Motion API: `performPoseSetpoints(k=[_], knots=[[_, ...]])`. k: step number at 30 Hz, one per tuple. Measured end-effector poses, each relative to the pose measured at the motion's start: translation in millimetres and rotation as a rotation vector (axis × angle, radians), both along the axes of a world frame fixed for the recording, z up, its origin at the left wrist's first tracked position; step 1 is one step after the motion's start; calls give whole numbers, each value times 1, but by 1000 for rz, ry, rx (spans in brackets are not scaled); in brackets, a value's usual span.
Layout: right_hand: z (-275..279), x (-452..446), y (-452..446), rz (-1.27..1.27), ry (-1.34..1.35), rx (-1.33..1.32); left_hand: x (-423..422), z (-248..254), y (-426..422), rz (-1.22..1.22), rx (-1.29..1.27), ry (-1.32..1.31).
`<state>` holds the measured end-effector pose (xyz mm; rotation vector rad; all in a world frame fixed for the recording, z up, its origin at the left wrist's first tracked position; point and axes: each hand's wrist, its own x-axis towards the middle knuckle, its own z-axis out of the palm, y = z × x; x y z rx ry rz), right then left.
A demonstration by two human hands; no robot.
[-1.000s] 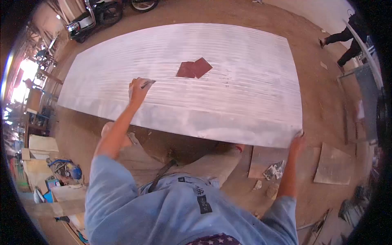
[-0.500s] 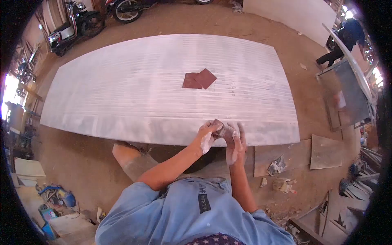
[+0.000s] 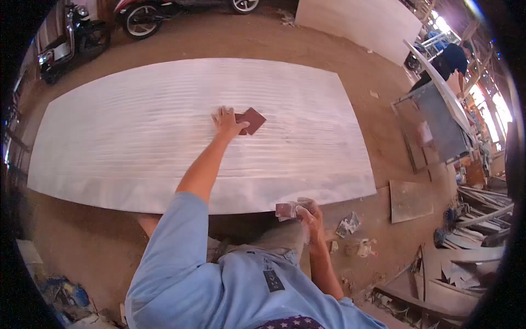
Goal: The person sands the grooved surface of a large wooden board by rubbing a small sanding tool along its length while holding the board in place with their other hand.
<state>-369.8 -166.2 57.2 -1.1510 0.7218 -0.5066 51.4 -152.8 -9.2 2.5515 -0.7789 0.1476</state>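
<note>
Reaching over white panel [image 3: 131,142], left hand [image 3: 225,123] has fingers spread, thumb over overlapping maroon sheets [image 3: 255,120], can't tell if gripping. Sheets look loose, could slide if snagged. Right hand [image 3: 311,217] pinches small maroon piece [image 3: 284,210] near panel edge, dusty fingers might drop it.

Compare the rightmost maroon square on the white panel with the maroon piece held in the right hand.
The maroon square rests on the white panel; the held piece is gripped by the right hand at the panel's near edge. The maroon square looks larger, the held piece smaller. Both are maroon and four-sided.
</note>
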Motion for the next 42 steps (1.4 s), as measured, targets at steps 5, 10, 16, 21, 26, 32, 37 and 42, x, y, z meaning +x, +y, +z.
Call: performPoseSetpoints(k=[5, 10, 16, 21, 26, 32, 37, 42], knots=[[-7, -15, 2, -90, -7, 33, -5, 24, 24, -258, 25, 191], [2, 5, -4, -168, -143, 166, -20, 28, 64, -271, -206, 181], [8, 43, -3, -243, -305, 510, -23, 25, 142, -176, -693, 352], [26, 69, -52, -150, -264, 262, 80, 23, 274, -56, -879, 506], [37, 98, -122, 22, 531, -888, 135, 22, 400, 498, -392, -181], [-20, 100, -181, 198, 467, -1694, 69, -7, 444, 628, -180, -205], [-30, 103, -151, 174, 576, -1550, 72, -5, 442, 661, -363, -174], [-78, 166, -66, 296, 324, -1567, 74, 3, 432, 700, -261, -84]])
